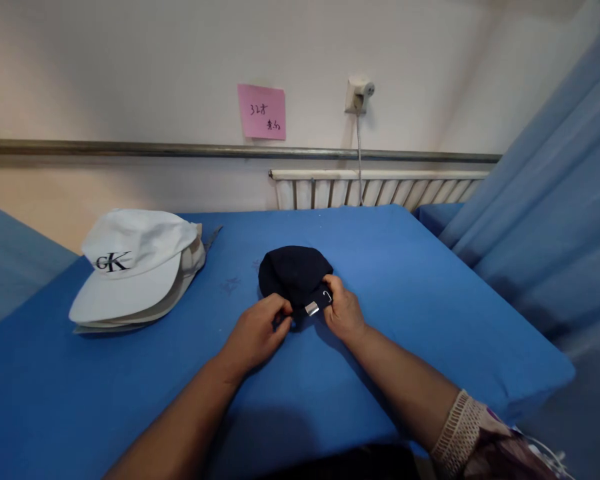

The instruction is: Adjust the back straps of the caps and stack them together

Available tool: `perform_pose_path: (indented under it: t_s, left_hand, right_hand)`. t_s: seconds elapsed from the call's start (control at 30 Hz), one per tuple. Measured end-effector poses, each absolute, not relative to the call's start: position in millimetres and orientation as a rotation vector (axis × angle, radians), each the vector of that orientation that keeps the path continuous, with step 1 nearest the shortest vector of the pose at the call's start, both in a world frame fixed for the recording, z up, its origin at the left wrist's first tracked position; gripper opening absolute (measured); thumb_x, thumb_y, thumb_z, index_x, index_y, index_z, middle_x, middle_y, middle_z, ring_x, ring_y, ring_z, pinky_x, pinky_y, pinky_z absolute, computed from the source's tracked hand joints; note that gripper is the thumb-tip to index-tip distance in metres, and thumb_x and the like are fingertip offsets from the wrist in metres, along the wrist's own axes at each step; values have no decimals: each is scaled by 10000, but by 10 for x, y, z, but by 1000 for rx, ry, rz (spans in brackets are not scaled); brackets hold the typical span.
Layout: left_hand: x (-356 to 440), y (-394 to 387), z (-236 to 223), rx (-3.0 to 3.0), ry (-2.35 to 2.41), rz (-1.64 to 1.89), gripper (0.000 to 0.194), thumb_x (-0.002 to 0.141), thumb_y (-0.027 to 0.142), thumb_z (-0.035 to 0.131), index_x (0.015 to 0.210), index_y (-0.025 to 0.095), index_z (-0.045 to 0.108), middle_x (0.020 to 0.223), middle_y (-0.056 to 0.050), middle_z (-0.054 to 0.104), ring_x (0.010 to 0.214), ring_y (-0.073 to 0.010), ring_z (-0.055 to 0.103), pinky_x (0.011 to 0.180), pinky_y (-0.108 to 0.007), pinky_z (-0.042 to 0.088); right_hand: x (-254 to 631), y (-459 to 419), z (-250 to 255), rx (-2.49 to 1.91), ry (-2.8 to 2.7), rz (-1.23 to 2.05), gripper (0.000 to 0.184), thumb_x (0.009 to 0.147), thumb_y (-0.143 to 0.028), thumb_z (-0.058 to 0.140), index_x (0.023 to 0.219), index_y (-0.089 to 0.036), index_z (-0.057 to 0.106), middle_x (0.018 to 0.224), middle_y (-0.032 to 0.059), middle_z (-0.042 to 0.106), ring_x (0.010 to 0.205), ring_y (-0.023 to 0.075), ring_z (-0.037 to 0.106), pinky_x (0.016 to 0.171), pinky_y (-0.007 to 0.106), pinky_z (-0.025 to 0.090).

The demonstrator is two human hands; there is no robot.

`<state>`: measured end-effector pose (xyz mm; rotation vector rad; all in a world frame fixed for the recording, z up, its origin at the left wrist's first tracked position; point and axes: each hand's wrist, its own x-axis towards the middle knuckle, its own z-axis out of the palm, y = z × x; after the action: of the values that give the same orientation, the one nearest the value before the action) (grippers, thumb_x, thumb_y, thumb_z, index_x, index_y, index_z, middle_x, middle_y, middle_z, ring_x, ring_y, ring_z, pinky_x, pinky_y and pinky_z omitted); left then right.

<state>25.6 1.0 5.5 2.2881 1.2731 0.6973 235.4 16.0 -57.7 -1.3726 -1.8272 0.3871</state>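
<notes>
A dark navy cap (293, 270) lies on the blue table (380, 400) in front of me, its back strap turned toward me. The strap carries a silver metal buckle (312, 308) and a small white hook-shaped mark. My left hand (260, 328) pinches the strap's left end between thumb and fingers. On the other side, my right hand (344, 308) grips the cap's edge beside the white mark, thumb on top. The cap's brim is not in sight.
To the left sits a stack of pale caps (135, 273), the top one white with black letters. Behind the table are a radiator (320, 193), a wall rail (180, 149), a pink note (263, 112) and a plugged socket (357, 97). A blue curtain (545, 200) hangs at right.
</notes>
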Motion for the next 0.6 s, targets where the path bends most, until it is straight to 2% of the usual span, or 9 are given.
perform_pose_path:
  t_s: [0.13,0.27,0.47,0.6]
  left_hand:
    - [255,-6,51,2292,1375,831,58,787,159,498,761,211,500,771,9,561,651,-135,519,645,-275,411]
    - [237,8,28,2325,1390,855,60,778,163,501,758,214,479,746,20,527,619,-127,490,626,-273,388]
    - [204,68,-8,2329,1421,783,70,768,155,492,747,218,471,718,30,506,609,-132,488,616,-273,366]
    - [222,73,-2,2340,1465,603,98,718,140,505,713,222,453,693,27,522,606,-145,488,594,-277,334]
  right_hand:
    - [2360,186,-623,-1271,-1850,438,533,802,-56,445,1318,-188,452,1104,88,689,952,224,673,836,346,516]
    - [2356,203,-614,-1229,-1898,462,435,838,-87,442,1246,-217,519,1066,65,684,945,211,653,816,334,508]
    - [2374,169,-466,-1237,-2066,473,303,872,-155,512,1162,-226,563,1063,57,670,909,193,630,763,298,473]
    - [2369,175,-435,-1468,-2166,437,222,852,-147,548,1059,-225,575,975,48,675,839,195,623,695,286,424]
